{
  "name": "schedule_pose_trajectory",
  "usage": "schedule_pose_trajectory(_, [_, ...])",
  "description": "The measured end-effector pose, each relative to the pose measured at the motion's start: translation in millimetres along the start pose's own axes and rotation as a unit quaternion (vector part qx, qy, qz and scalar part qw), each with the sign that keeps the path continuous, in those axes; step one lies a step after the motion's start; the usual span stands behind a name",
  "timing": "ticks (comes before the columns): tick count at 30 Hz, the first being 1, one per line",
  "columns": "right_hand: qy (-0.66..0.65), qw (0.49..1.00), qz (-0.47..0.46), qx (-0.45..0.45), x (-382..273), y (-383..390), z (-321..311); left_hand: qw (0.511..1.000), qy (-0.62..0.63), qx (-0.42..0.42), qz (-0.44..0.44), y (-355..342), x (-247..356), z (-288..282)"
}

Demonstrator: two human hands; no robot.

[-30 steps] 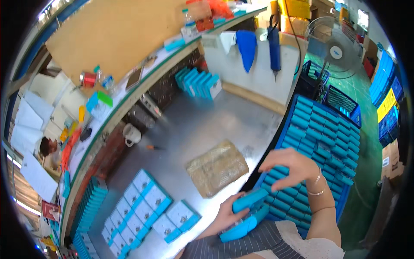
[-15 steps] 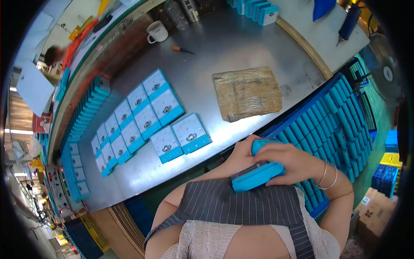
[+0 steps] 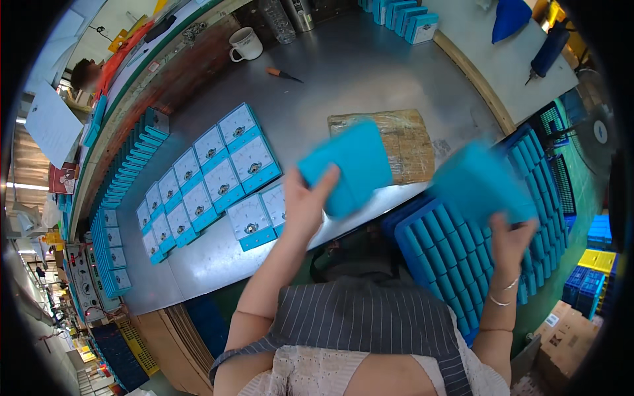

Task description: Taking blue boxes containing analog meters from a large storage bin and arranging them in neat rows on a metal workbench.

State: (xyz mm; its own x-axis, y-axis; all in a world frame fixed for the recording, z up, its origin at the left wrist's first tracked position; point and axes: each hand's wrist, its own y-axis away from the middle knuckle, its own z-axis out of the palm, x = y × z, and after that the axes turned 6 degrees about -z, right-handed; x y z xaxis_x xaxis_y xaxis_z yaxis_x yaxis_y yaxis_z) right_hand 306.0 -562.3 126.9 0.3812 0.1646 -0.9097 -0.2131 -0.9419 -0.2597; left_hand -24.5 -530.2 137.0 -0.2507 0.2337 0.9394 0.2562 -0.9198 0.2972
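Observation:
My left hand [image 3: 305, 204] grips a turquoise meter case [image 3: 356, 165] by its near-left corner, thumb across its plain face. This case hangs over the table's front part, hiding some of a brown tape-wrapped pad [image 3: 413, 142]. Over the blue crate [image 3: 409, 228], my right hand [image 3: 510, 241] holds another turquoise case [image 3: 485, 181] by its near end; motion smears it, so its details are lost. Left of my left hand, several analog meters [image 3: 251, 221] with white dial faces and turquoise lower parts lie in rows on the metal table [image 3: 290, 99].
The crate is packed with rows of turquoise cases [image 3: 449, 264]. More stand along the table's left edge [image 3: 132, 155] and far edge [image 3: 421, 28]. A white mug [image 3: 246, 45], a clear bottle [image 3: 276, 23] and an orange-handled screwdriver [image 3: 282, 74] are at the back. Wooden strips [image 3: 475, 82] edge the table.
My hands have parted from close together in front of my apron. The left has carried a case forward and left over the table; the right has swung another rightward over the crate.

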Motion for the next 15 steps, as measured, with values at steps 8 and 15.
schedule_pose_trajectory(8, [0.141,0.929,-0.184,0.288,64,-35,128,0.854,-0.356,0.000,0.380,-31,-92,20])
schedule_pose_trajectory(15, [0.076,0.952,-0.296,0.001,-15,-20,127,0.751,-0.514,0.101,0.401,60,-11,-104])
